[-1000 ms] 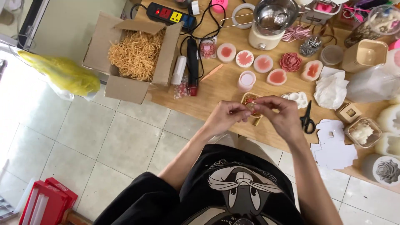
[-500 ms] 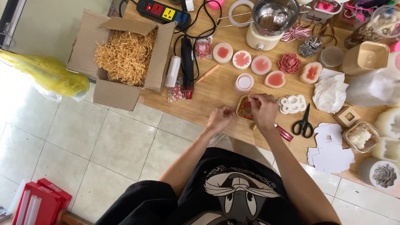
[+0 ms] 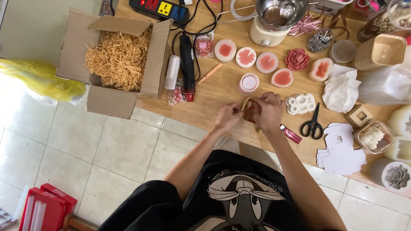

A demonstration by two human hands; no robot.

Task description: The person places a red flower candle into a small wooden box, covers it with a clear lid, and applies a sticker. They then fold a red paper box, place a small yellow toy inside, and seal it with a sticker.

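**A:** Grip status? Right hand [image 3: 269,112] is curled down over a small gold-rimmed container [image 3: 248,112], fingertips pinched at its far rim. Can't tell if they hold a separate bit or just the rim. Left hand [image 3: 228,116] is pinched closed beside the container's left side, touching or nearly so; whatever it holds is too small to make out.

**B:** Container location?

**A:** On the table [image 3: 216,92], at its near edge, roughly mid-length. Reddish-brown contents, partly hidden under the right hand.

**B:** Neighbours?

**A:** Pink lighter [image 3: 291,134] just right of the right wrist, near edge. Black scissors [image 3: 312,124] beyond that, white flower mould [image 3: 301,103] just behind them. Small pink-topped jar [image 3: 248,82] directly behind the container. A row of round pink-and-white candles [image 3: 246,57] further back. Cardboard box [image 3: 113,60] of shredded paper hangs over the left end.

**B:** Step?

**A:** My read: fine placement or adjustment of something small in or on the container, both hands working at it. Mid-step, not finished.

**B:** Next move needs?

**A:** Judgement only: steady the container with one hand, keep the pinch light and precise. It sits close to the edge, so a nudge toward the body could tip it off.
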